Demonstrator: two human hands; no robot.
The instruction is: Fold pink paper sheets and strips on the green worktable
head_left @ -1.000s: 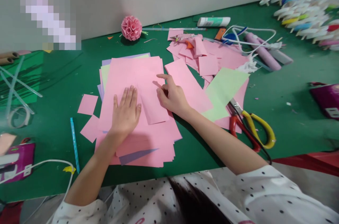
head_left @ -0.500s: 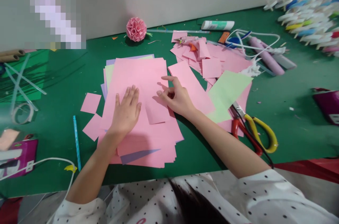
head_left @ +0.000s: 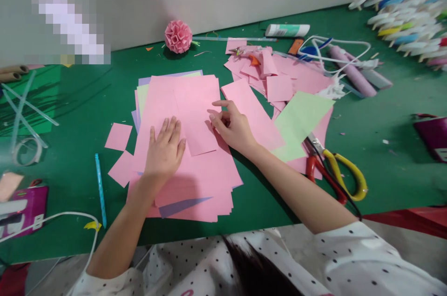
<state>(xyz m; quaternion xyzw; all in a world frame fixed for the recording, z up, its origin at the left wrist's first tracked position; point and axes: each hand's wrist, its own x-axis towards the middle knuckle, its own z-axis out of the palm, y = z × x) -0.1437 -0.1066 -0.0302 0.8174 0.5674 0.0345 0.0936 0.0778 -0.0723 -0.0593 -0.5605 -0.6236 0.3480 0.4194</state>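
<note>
My left hand (head_left: 165,149) lies flat with fingers stretched out on a stack of pink paper sheets (head_left: 181,175) on the green table (head_left: 70,105). My right hand (head_left: 232,126) rests at the right edge of a smaller pink strip (head_left: 197,116) lying on top of the stack. Its index finger points left and its other fingers curl, pinching the strip's edge. Purple and pale green sheets peek out under the stack at the top left.
Loose pink squares (head_left: 118,136), a pale green sheet (head_left: 300,121), red and yellow scissors (head_left: 331,168), a glue stick (head_left: 287,30), a pink paper ball (head_left: 178,36), a blue pen (head_left: 100,189), white cable (head_left: 335,46), paper pinwheels (head_left: 408,16), purple boxes (head_left: 24,207).
The pink strip under my right hand has slid up and slightly left on the stack. My right hand followed it; my left hand stayed flat in place.
</note>
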